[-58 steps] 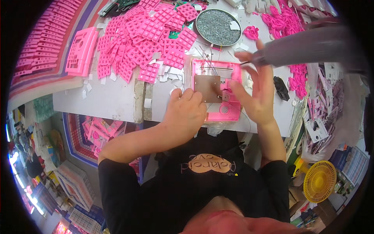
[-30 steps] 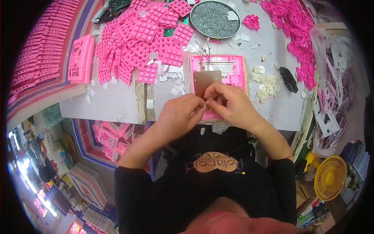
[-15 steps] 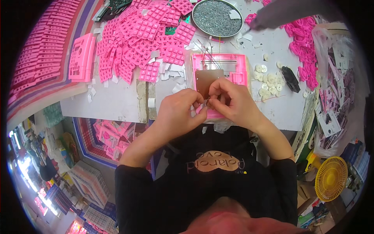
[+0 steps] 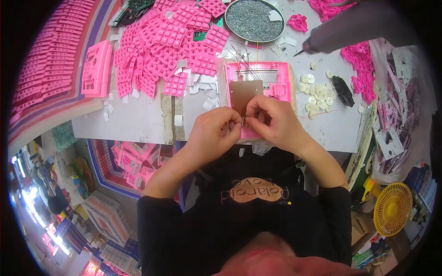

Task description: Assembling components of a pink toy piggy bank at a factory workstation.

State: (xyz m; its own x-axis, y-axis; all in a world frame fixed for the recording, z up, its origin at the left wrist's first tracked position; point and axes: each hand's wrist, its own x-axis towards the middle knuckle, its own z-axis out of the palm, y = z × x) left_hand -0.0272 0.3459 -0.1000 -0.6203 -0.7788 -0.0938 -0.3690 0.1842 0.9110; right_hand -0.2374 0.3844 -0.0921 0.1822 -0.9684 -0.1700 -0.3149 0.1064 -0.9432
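Both of my hands meet over the near end of a pink plastic casing (image 4: 288,76) on the table. My left hand (image 4: 212,132) has its thumb and index finger pinched together, the other fingers curled. Beside it, my right hand (image 4: 277,123) also pinches, fingertips almost touching the left's. Whatever small thing lies between the fingertips is hidden. A brown circuit board (image 4: 245,92) rests in the casing just beyond my fingers. Thin wires (image 4: 245,65) rise from the casing's far side.
Pink keypads (image 4: 170,34) are heaped at the far left, next to a standing pink shell (image 4: 95,69). A round tray of screws (image 4: 254,20) stands at the back. White discs (image 4: 317,99) lie right of the casing. A dark electric screwdriver (image 4: 350,32) hangs over the far right.
My left thumb and index finger have closed together and come nearer the right fingertips. The hanging screwdriver has swung, its tip now nearer to me. The right hand has barely moved.
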